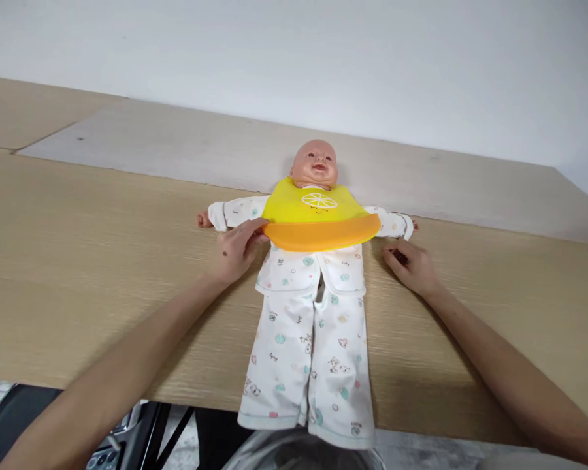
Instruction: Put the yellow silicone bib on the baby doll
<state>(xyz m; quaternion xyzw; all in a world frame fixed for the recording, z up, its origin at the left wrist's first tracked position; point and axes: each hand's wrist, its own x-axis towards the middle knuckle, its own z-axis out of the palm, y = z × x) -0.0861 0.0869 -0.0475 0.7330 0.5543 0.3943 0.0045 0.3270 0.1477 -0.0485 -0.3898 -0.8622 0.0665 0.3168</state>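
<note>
— Worktop (127, 287) of pale wood-grain laminate, white wall (294, 59) behind it. Subject's position?
— Baby doll (313, 163) flat on its back mid-worktop, head toward the wall, arms spread. Printed white pyjamas (294, 365) on it; the trouser cuffs run past the near edge.
— Top layer?
— Yellow silicone bib (313, 209) across the chest, over the pyjama top, with an orange catch pocket (323, 234) along its lower rim.
— Contact?
— Left hand (235, 253) pinches the pocket's near-left corner, thumb on top: grip closed on the silicone. Right hand (406, 266) rests on the worktop just beside the doll's sleeve, fingers loosely curled, grip empty, not touching the bib.
— Handling note?
— Judged: a thumb-flat pinch right at the rim suits soft silicone best. Light, even tension should avoid creasing the bib or dragging the pyjama top beneath it.
</note>
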